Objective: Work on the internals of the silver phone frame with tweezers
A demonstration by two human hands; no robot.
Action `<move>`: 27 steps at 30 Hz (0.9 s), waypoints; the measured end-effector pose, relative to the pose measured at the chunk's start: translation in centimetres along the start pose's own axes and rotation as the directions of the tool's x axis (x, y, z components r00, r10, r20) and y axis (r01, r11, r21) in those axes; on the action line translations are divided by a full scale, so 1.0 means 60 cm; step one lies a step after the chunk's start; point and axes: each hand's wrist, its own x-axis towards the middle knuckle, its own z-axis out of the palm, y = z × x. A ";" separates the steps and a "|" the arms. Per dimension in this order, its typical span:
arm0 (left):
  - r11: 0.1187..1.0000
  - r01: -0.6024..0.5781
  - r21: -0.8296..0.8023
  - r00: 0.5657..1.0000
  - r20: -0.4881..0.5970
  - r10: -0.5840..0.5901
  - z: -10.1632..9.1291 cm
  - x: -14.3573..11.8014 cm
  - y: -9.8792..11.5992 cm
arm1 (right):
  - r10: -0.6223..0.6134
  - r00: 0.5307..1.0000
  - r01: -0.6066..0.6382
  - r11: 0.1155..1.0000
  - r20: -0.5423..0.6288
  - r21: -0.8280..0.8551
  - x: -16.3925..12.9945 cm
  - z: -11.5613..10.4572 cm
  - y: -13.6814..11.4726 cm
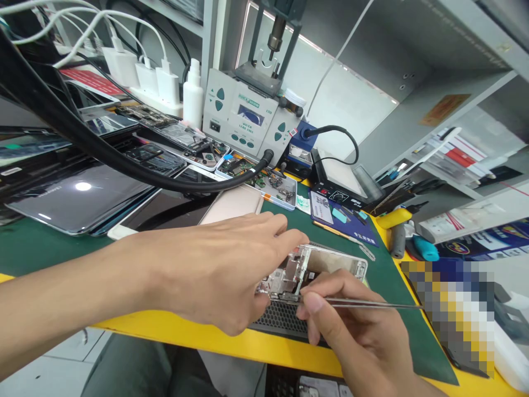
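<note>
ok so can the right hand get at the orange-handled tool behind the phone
Probably yes: nothing appears to cover the orange-handled tool, and the opened phone in front of it looks low enough to reach over. The right hand holds tweezers, though, so it may need freeing first.

The tweezers (372, 304) look metallic, the mat (384, 275) dull.

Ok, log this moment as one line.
Left hand: gripping opened silver-framed phone | Right hand: holding slim silver metal tweezers | Under phone: black honeycomb-mesh pad | Behind: boxy grey rework station
</note>
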 end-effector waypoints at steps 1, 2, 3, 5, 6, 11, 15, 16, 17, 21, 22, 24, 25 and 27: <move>1.000 0.001 -0.001 1.000 0.001 -0.001 0.000 0.000 0.000 | 0.001 1.000 -0.001 1.000 0.003 -0.001 0.000 0.001 -0.001; 1.000 0.001 -0.001 1.000 0.000 -0.001 0.000 -0.001 0.000 | 0.005 1.000 -0.005 1.000 0.001 0.002 -0.001 0.002 -0.001; 1.000 0.000 0.001 1.000 -0.002 0.000 0.001 -0.001 0.000 | 0.013 1.000 -0.013 1.000 -0.005 0.006 -0.001 0.003 -0.002; 1.000 -0.002 0.007 1.000 0.001 0.002 0.001 -0.001 0.000 | 0.033 0.999 -0.033 0.999 -0.023 0.009 -0.002 0.005 -0.005; 1.000 -0.002 0.009 1.000 0.002 0.002 0.001 0.000 0.000 | 0.045 0.999 -0.045 0.999 -0.028 0.008 -0.002 0.006 -0.006; 1.000 0.001 0.011 1.000 0.004 -0.001 -0.002 0.002 -0.002 | 0.034 0.999 -0.035 0.999 -0.025 -0.016 0.000 0.006 -0.012; 1.000 0.003 0.004 1.000 0.000 -0.003 0.000 0.003 -0.002 | 0.014 1.000 -0.014 1.000 -0.020 -0.016 -0.001 0.005 -0.008; 1.000 0.002 0.003 1.000 -0.006 -0.002 0.001 0.002 -0.001 | 0.003 1.000 -0.003 1.000 -0.020 -0.007 -0.001 0.005 -0.005; 1.000 -0.001 0.002 1.000 -0.011 0.001 0.002 0.002 -0.001 | -0.006 1.000 0.006 1.000 -0.021 0.003 -0.002 0.005 -0.003; 1.000 -0.002 -0.007 1.000 -0.014 0.002 -0.001 0.001 0.001 | -0.032 0.999 0.032 0.999 -0.036 -0.019 -0.007 0.006 -0.001; 1.000 -0.002 -0.012 1.000 -0.005 0.002 -0.003 0.002 0.002 | -0.043 0.998 0.041 0.998 -0.042 -0.040 -0.008 0.007 -0.001; 1.000 0.011 -0.018 1.000 0.028 -0.011 -0.008 0.002 0.004 | -0.081 0.995 0.077 0.993 -0.050 -0.087 -0.009 0.008 -0.003; 1.000 0.020 -0.022 0.998 0.052 -0.019 -0.009 0.002 0.005 | -0.107 0.993 0.101 0.989 -0.049 -0.107 -0.010 0.008 -0.004; 0.999 0.029 -0.024 0.998 0.065 -0.027 -0.011 0.002 0.007 | -0.165 0.985 0.157 0.977 -0.046 -0.145 -0.010 0.010 -0.003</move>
